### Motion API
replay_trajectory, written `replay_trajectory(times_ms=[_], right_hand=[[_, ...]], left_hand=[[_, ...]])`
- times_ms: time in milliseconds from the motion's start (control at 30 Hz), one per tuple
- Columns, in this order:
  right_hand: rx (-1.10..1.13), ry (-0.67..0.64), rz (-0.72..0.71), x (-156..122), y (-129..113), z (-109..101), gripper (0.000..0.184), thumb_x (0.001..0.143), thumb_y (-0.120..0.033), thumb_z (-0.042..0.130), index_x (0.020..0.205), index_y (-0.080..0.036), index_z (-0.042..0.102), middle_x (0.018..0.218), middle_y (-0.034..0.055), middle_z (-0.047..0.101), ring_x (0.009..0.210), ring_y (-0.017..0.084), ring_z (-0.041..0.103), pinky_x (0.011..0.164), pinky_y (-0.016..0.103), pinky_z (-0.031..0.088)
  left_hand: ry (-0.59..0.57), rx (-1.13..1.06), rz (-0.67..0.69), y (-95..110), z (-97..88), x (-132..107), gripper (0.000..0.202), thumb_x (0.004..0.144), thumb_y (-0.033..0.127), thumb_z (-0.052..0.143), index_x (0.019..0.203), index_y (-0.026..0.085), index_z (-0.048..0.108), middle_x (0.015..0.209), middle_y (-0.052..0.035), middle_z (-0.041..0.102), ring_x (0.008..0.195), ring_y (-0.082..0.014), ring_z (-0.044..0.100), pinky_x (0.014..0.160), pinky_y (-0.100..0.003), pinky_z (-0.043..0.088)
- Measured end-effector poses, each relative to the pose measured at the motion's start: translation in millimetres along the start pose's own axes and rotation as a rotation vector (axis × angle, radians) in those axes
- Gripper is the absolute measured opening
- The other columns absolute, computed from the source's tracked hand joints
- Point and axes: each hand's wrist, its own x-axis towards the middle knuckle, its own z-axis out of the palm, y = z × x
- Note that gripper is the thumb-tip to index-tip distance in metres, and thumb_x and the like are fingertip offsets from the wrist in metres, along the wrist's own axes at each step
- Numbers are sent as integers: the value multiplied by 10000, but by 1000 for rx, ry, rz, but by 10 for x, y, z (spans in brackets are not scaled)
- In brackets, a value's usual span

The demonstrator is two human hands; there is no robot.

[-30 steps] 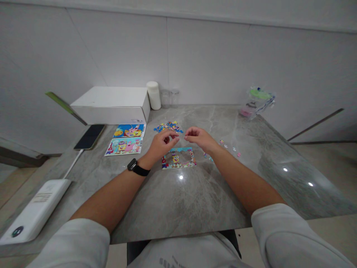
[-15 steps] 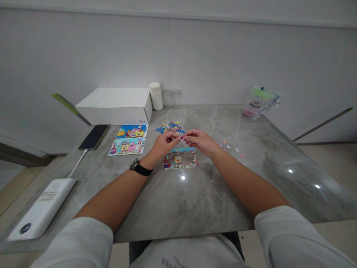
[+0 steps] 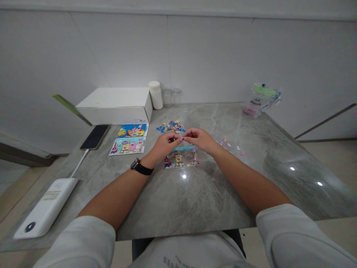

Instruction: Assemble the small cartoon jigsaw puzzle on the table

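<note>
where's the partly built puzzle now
In the head view, the partly built puzzle lies centrally on the grey table, just below where the left hand and right hand meet, right of the picture cards.

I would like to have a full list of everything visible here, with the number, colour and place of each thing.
small piece: one, pinkish, between fingertips
part-built puzzle: one, multicoloured, before hands
piece pile: many, multicoloured, beyond hands
scattered pieces: several, mixed, right
picture cards: two, multicoloured, left
box: one, white, back left
bottle: one, white, beside box
glass vessels: two, clear, beside bottle
bag: one, clear-green-pink, back right
phone: one, dark, left
cable: one, white, at phone
power bank: one, white, front left
watch: one, black, left wrist
table: one, grey, centre
wall: one, pale, behind
floor: one, beige, below
left hand, right hand: two, bare, centre
sleeves: two, light grey, front
</note>
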Motion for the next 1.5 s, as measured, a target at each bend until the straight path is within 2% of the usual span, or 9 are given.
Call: replay_trajectory(times_ms=[200,400,500,700,800,933,1167,1300,1500], right_hand=[[-159,-52,-34,-7,-113,-203,291,723,-462,793,819,-206,694,717,-22,634,678,140,546,652,285,414],[-417,83,-75,-81,-328,-699,215,780,-411,741,824,-203,708,743,-7,652,712,148,550,675,287,418],[-472,130,-54,-132,-391,-947,213,795,-412,750,839,-208,709,756,0,654,718,153,557,673,291,424],[-586,123,-22,-228,-456,-1233,204,822,-410,752,854,-213,707,796,23,683,745,167,583,689,299,438],[-702,102,37,-199,-375,-1279,134,826,-344,737,850,-213,725,785,27,700,742,174,601,689,304,431],[-872,71,165,-62,-116,-1255,27,785,-238,746,805,-220,748,770,29,728,717,178,624,683,304,423],[-1001,18,304,94,270,-1168,68,708,-197,822,728,-235,768,809,41,779,723,181,655,680,280,436],[-1084,5,330,105,347,-1144,57,769,-195,790,810,-227,813,923,76,809,816,205,705,726,279,461],[-1239,-17,410,128,381,-1111,214,863,-222,709,1030,-212,841,1096,94,819,990,219,735,810,250,492]], left_hand=[[-7,68,76,34,17,-17,298,933,464,647,840,194,732,827,-30,720,728,-163,606,668,-291,458],[65,97,101,-1,9,-20,287,953,468,633,909,204,738,849,-34,720,718,-160,592,629,-282,444],[83,78,95,-10,10,-17,297,952,480,633,928,206,744,847,-31,721,692,-153,581,613,-281,439],[86,85,97,6,15,-27,283,954,470,634,928,209,740,834,-20,718,659,-143,563,605,-285,434],[91,100,95,-4,18,-30,276,959,457,629,933,207,743,851,-24,719,673,-145,571,618,-289,438],[87,119,102,-26,19,-32,270,960,447,627,946,205,746,866,-28,721,697,-150,587,636,-292,447],[91,129,106,-27,8,-25,246,964,418,619,952,208,746,894,-20,734,711,-147,594,662,-290,464],[94,124,113,-37,6,-16,244,960,410,620,961,203,751,903,-25,731,722,-149,597,672,-291,464],[91,126,117,-29,2,-22,239,960,402,616,965,208,754,895,-28,727,729,-151,596,664,-283,455]])
